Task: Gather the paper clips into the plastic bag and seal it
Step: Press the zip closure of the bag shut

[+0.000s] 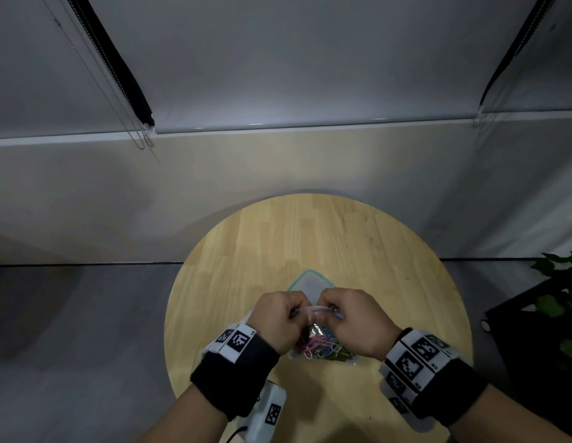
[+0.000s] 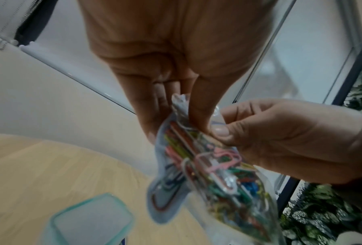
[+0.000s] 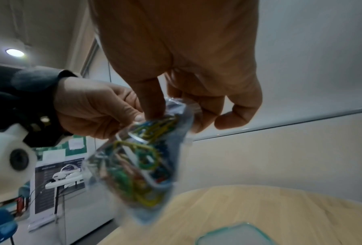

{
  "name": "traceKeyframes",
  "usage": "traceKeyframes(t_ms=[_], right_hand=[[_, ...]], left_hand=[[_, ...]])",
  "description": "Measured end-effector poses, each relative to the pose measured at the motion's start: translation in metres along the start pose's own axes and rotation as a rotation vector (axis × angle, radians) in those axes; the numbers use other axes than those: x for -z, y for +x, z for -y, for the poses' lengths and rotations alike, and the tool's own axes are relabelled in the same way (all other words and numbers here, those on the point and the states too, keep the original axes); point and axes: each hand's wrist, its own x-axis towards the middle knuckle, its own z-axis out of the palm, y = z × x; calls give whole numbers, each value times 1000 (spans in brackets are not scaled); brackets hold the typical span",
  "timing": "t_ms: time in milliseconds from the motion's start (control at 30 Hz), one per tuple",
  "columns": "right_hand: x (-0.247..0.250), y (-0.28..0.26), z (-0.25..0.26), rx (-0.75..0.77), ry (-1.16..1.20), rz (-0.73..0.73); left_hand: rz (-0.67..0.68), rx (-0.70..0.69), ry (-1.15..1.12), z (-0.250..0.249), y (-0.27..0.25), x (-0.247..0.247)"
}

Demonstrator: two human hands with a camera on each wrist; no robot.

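A clear plastic bag (image 1: 323,346) full of coloured paper clips (image 1: 319,345) hangs above the round wooden table (image 1: 390,251). My left hand (image 1: 279,316) and right hand (image 1: 358,318) both pinch its top strip (image 1: 313,310), side by side. In the left wrist view the left fingers (image 2: 198,106) and thumb pinch the bag (image 2: 207,174) top, with the right hand (image 2: 280,137) pinching beside them. In the right wrist view the right fingers (image 3: 152,102) pinch the bag (image 3: 140,165) while the left hand (image 3: 96,109) holds the same edge.
A clear lid or tray with a teal rim (image 1: 310,282) lies on the table just beyond my hands, also seen as the teal-rimmed lid (image 2: 92,220) below the bag. A dark stand with green plants (image 1: 556,302) is at the right. A pale wall (image 1: 278,167) lies behind the table.
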Motion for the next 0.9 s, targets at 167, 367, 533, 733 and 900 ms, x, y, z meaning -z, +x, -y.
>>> traceKeyframes(t_ms=[167,367,533,733,900], right_hand=[[3,2,-1,-18,9,-29],[4,6,-2,-38,39,-29],[9,11,1,-17,29,21],[7,12,-4,-45,75,-2],[1,12,-5,-61,73,-19]], left_hand=[[24,47,-107,4,4,5],[23,38,-61,1,7,9],[-16,31,-89,-4,7,6],[65,131,-226,1,10,15],[54,88,-21,1,14,12]])
